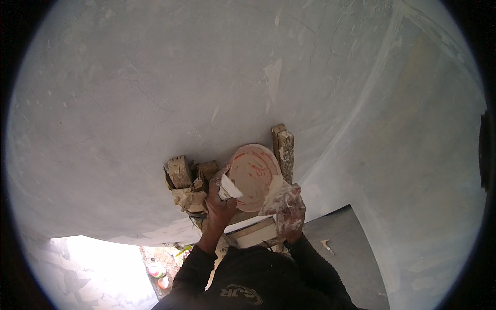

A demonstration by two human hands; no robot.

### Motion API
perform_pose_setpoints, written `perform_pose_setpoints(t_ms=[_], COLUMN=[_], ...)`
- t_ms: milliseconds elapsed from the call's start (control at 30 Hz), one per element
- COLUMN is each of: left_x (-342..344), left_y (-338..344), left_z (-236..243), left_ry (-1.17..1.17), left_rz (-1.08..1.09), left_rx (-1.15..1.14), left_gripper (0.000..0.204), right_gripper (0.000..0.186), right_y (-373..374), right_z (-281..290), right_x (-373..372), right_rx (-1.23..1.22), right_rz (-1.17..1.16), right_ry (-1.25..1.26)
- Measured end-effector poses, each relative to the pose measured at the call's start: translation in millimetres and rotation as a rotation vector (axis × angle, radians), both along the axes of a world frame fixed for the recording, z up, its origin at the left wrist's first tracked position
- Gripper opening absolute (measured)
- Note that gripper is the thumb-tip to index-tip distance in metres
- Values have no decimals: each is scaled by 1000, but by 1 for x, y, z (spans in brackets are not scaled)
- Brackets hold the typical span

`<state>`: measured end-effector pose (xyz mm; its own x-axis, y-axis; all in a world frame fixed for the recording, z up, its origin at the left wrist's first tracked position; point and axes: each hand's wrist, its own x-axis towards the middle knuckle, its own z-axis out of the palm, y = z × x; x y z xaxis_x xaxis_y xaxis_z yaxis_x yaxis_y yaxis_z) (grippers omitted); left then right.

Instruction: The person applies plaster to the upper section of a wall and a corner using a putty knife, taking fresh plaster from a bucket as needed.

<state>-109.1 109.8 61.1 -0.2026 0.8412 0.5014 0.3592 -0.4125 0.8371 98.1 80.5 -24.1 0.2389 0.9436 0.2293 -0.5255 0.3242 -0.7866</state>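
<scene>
A round bucket [251,178] with pinkish-white putty smeared over red inside sits in front of me, close to the wall. At its left edge, my left hand [219,205] is closed on a putty knife whose blade [229,188] is coated in white. My right hand [293,213], whitened with putty, grips a wide, flat scraper [275,195] by the bucket's right rim. Putty covers most of that scraper, and its handle is hidden in my fingers.
Rough wooden posts stand left [180,172] and right [283,150] of the bucket. A grey, cracked wall [155,77] rises ahead, meeting another wall [429,129] at right. Far below lie a pale-bladed tool [327,246] on grey floor and small containers [156,269] at lower left.
</scene>
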Motion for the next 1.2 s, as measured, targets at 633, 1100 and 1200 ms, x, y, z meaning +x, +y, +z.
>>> perform_pose_setpoints(t_ms=[633,1100,1200], left_x=[-1,22,43], left_y=[-10,-57,-51], left_z=[38,79,64], left_ry=[-98,-490,-208], left_rz=[28,-371,-502], left_rx=[-13,-261,-207], left_gripper=[38,17,16], right_gripper=[52,46,36], right_y=[-17,-43,-38], right_z=[32,79,93], right_x=[5,27,15], right_rx=[24,32,16], right_rz=[-15,-294,-223], right_ry=[-42,-315,134])
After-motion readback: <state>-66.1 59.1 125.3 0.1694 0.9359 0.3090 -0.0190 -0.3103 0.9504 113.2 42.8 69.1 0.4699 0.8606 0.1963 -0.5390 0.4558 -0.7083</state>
